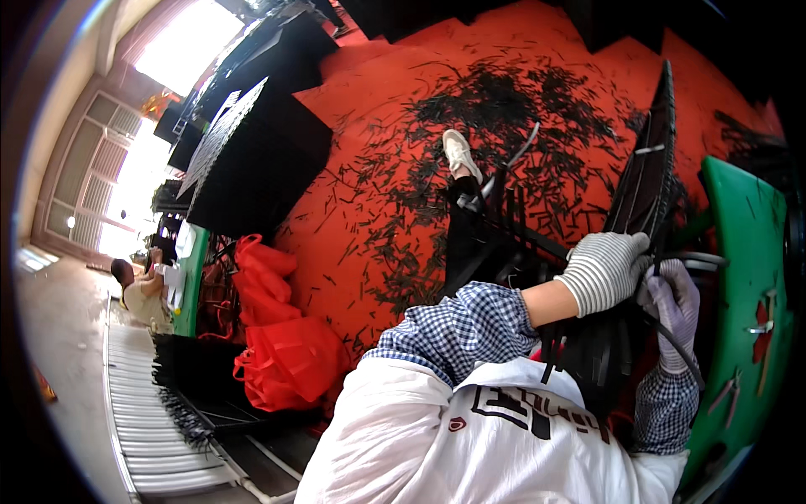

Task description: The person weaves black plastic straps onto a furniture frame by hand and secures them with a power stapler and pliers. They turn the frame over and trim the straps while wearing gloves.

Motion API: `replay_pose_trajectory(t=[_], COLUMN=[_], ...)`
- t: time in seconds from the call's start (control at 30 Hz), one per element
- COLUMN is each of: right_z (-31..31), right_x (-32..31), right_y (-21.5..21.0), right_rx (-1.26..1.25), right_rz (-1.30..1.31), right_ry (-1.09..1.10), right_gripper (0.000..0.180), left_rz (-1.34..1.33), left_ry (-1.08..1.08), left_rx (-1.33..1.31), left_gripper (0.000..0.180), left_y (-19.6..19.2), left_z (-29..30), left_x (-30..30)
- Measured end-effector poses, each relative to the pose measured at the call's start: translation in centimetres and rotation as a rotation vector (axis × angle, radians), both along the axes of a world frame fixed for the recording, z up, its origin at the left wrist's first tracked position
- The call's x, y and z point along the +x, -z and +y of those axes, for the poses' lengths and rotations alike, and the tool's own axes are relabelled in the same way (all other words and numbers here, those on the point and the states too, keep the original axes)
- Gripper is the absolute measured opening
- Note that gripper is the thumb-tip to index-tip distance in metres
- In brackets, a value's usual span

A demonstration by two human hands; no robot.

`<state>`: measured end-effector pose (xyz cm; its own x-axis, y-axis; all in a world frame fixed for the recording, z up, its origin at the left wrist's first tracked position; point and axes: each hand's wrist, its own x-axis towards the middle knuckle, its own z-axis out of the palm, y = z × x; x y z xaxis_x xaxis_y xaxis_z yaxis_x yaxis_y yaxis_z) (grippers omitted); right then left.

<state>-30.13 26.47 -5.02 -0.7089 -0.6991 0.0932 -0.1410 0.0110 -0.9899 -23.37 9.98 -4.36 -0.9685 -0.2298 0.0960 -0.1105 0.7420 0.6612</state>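
Observation:
My left hand, in a grey-and-white striped glove, is closed at the lower end of a tall black woven panel. Close beside it, my right hand, in a pale purple glove, has its fingers pinched around a flat black strip at the panel's edge. The strip's tail hangs down past the right wrist. The fingertips of both hands are partly hidden where they meet. More loose black strips hang below the left hand, over my lap.
To the right stands a green table with a hammer and pliers. Black scraps litter the red floor near my shoe. Left are red bags, big black woven boxes, a metal rack and another person.

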Motion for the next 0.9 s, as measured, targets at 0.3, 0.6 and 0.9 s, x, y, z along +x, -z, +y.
replay_pose_trajectory(t=[0.3, 0.6, 0.9], right_z=[0.0, 0.1, -0.2], right_x=[-1.0, 0.4, 1.3], right_y=[1.3, -1.1, -1.4], right_rx=[-0.09, -0.05, -0.245], right_rz=[0.076, 0.231, 0.155], right_ry=[0.019, -0.056, 0.05], right_gripper=[0.002, 0.009, 0.016], left_rz=[-0.012, 0.019, 0.21], left_ry=[0.0, 0.005, 0.034], left_rx=[0.03, 0.024, 0.3], left_gripper=[0.023, 0.026, 0.022], left_y=[-0.6, 0.0, 0.0], left_z=[-0.4, 0.4, -2.3], left_x=[-0.9, -0.7, 0.1])
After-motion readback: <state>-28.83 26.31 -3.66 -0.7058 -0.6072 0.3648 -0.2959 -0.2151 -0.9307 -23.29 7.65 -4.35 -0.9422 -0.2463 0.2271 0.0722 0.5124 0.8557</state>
